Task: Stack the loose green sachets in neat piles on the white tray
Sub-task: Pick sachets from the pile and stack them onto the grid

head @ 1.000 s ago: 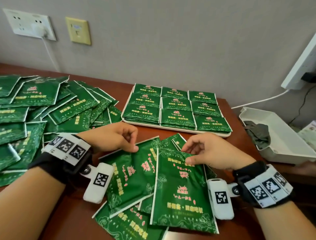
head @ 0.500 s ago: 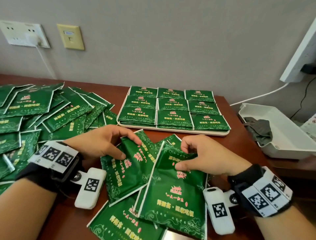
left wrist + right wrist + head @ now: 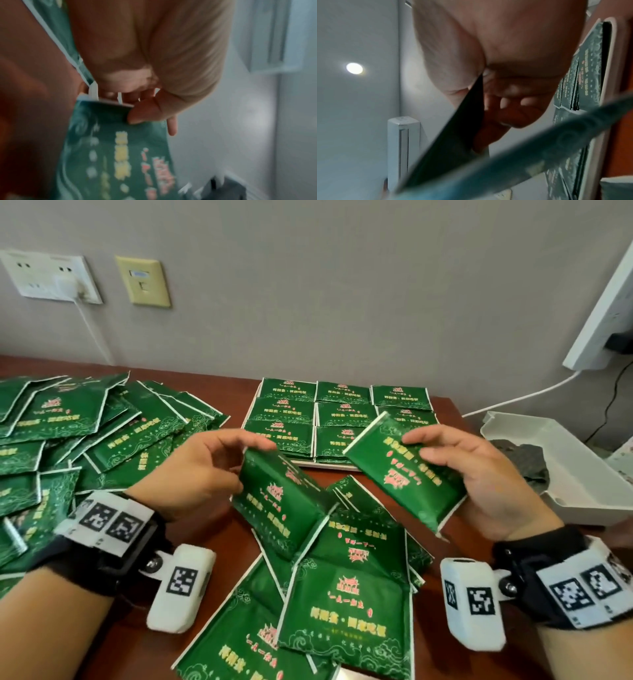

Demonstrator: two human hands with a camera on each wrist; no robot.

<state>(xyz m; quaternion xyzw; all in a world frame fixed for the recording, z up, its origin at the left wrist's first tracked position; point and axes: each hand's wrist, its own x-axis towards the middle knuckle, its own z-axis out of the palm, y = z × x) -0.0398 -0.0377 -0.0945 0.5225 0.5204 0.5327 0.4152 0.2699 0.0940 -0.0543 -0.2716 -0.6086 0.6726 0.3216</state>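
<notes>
A: What does the head view give that the wrist views don't?

B: The whole layout. The left hand (image 3: 202, 470) grips one green sachet (image 3: 277, 501) by its upper end, fingers curled over the top and thumb on the side. The right hand (image 3: 479, 474) grips a second sachet (image 3: 404, 474), fingers curled over its far edge, thumb on the face. Both sachets are lifted clear of the counter (image 3: 219, 542).

A: And the wrist views?

B: The left wrist view is blurred but shows fingertips (image 3: 140, 116) pinching the sachet's white sealed edge. The right wrist view shows the right-hand sachet edge-on as a dark blade between thumb and fingers, plus the white tray (image 3: 607, 81) seen side-on with its piles.

A: Room to move?

B: The tray (image 3: 329, 465) sits toward the counter's far edge, right of centre, with bare wood between it and the loose sachets (image 3: 342, 594) at the near edge. A big heap of sachets (image 3: 85, 433) covers the left end. A white bin (image 3: 582, 474) stands off the right edge.

A: Counts?

B: Nine piles on the tray, three rows of three; the near-right one is partly hidden by the lifted sachet. The heap I can't count.
</notes>
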